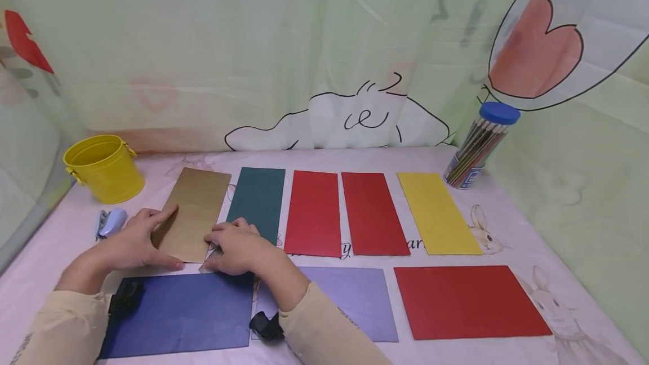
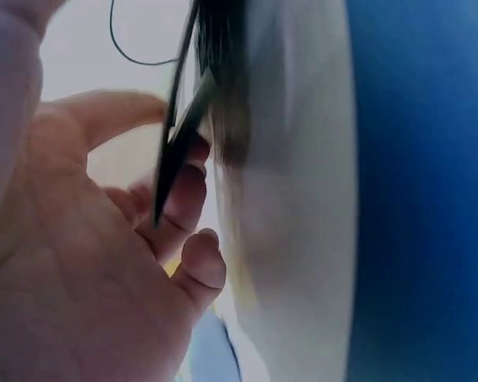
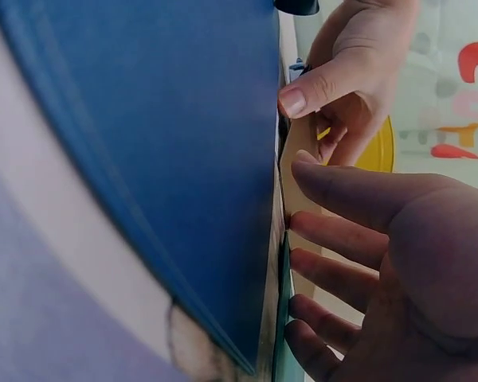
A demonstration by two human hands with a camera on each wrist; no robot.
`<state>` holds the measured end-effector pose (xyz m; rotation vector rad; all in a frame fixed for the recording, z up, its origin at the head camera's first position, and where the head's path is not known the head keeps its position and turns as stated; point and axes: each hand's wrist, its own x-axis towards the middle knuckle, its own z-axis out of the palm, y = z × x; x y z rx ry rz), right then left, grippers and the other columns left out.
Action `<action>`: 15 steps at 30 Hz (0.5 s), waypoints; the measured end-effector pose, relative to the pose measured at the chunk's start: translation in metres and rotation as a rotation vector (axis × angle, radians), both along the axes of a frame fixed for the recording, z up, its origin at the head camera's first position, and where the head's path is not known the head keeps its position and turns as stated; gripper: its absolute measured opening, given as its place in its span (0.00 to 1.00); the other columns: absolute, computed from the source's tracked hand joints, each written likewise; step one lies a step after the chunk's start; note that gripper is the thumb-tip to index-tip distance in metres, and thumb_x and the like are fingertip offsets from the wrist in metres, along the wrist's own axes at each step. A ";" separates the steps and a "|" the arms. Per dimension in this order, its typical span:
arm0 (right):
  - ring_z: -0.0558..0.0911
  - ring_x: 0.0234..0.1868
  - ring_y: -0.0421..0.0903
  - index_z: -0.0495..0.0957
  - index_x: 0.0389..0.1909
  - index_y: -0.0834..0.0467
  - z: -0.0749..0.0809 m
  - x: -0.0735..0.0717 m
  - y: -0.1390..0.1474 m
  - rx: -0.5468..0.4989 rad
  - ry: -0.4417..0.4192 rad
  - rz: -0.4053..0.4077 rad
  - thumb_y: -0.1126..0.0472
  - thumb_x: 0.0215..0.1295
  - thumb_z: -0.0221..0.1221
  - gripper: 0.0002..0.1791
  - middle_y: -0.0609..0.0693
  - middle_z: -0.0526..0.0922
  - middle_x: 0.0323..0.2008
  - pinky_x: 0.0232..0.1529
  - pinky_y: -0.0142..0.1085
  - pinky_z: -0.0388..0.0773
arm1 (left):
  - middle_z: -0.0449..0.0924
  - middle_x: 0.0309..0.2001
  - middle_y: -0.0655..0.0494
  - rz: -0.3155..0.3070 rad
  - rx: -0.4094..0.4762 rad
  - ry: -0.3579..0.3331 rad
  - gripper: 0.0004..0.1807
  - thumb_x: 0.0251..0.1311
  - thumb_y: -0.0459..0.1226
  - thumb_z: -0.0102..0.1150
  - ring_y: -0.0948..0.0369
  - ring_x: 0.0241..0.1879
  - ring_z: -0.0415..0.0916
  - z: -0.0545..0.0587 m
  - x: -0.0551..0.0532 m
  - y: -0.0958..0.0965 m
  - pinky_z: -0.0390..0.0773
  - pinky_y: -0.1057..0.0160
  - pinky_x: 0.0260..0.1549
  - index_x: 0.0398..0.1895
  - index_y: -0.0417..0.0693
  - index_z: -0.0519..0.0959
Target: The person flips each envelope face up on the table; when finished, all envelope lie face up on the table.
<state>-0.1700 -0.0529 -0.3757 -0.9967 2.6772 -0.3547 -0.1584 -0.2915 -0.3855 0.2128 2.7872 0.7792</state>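
Observation:
A gold-brown paper rectangle lies at the left of the back row, its near left part bent up a little. My left hand holds its left side, thumb at the near edge and index finger on the surface. In the left wrist view, the left hand's fingers curl beside the paper's dark edge. My right hand grips the near right corner between thumb and fingers, partly covering the green rectangle. The right wrist view shows the right thumb against the brown paper.
Two red rectangles and a yellow one continue the back row. In front lie a blue, a lavender and a red rectangle. A yellow bucket, a light-blue stapler and a pencil jar stand around them.

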 end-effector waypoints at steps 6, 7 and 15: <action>0.66 0.63 0.43 0.74 0.68 0.43 0.001 0.000 0.000 -0.041 -0.024 -0.022 0.44 0.68 0.62 0.29 0.41 0.71 0.67 0.60 0.36 0.65 | 0.61 0.65 0.25 -0.053 -0.004 0.066 0.59 0.43 0.56 0.79 0.33 0.59 0.63 0.006 -0.001 -0.006 0.70 0.32 0.52 0.74 0.36 0.63; 0.67 0.63 0.43 0.74 0.69 0.44 0.001 -0.001 0.000 -0.054 -0.030 -0.029 0.44 0.67 0.63 0.29 0.42 0.71 0.67 0.60 0.36 0.65 | 0.62 0.65 0.25 -0.059 -0.003 0.078 0.56 0.45 0.57 0.78 0.32 0.59 0.65 0.008 -0.001 -0.007 0.71 0.33 0.52 0.72 0.36 0.66; 0.68 0.68 0.46 0.50 0.81 0.51 0.002 -0.002 0.000 -0.167 -0.107 -0.124 0.44 0.62 0.68 0.52 0.42 0.69 0.70 0.65 0.42 0.66 | 0.68 0.66 0.30 -0.019 0.048 0.089 0.30 0.58 0.60 0.67 0.32 0.64 0.66 0.015 -0.001 -0.006 0.77 0.49 0.45 0.57 0.53 0.85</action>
